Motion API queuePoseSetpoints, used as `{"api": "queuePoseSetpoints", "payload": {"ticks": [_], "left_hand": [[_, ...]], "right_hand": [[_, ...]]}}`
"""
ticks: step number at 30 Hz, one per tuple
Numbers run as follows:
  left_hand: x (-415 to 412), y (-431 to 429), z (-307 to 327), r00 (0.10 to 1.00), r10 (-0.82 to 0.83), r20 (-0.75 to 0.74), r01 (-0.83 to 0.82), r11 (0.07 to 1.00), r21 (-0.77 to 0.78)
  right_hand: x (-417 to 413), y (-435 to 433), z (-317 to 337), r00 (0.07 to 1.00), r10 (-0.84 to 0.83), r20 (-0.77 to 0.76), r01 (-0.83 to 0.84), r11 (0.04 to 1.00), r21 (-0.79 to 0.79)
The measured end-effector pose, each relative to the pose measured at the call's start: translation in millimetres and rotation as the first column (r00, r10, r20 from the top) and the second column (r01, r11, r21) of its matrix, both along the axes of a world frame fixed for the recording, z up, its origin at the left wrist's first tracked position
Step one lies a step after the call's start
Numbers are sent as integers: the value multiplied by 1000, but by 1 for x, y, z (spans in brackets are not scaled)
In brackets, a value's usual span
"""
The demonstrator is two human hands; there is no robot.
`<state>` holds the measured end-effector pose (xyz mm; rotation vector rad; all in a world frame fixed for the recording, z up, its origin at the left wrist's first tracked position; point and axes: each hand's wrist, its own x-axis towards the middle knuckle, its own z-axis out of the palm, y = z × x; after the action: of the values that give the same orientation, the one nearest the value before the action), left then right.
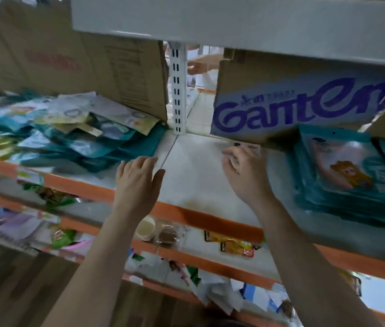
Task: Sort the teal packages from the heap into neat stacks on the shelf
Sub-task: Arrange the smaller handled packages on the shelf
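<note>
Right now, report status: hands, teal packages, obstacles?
Left hand open, beside heap. Right hand loosely curled, nothing visibly held. Neat stack at right. Ganten box close above it.

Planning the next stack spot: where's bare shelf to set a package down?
Bare shelf board lies between the heap, left, and the teal stack, right, back to the white upright. Both sides are crowded; the Ganten box blocks the rear right.
</note>
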<state>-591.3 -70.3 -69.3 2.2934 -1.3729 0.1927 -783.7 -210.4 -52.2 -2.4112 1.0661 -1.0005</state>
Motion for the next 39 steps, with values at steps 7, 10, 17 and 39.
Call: {"api": "queuePoseSetpoints", "payload": {"ticks": [7, 10, 17, 39], "left_hand": [[58, 29, -7, 999, 37, -31, -38, 999, -8], [84, 34, -6, 997, 68, -30, -69, 997, -34], [162, 28, 10, 989, 144, 27, -140, 984, -110], [318, 24, 23, 996, 81, -27, -85, 976, -201]], "right_hand": [[79, 7, -9, 988, 140, -63, -136, 988, 66], [115, 1, -8, 983, 179, -49, -175, 982, 72], [200, -22, -4, 968, 249, -20, -246, 964, 99], [375, -78, 1, 871, 249, -424, -69, 916, 396]]}}
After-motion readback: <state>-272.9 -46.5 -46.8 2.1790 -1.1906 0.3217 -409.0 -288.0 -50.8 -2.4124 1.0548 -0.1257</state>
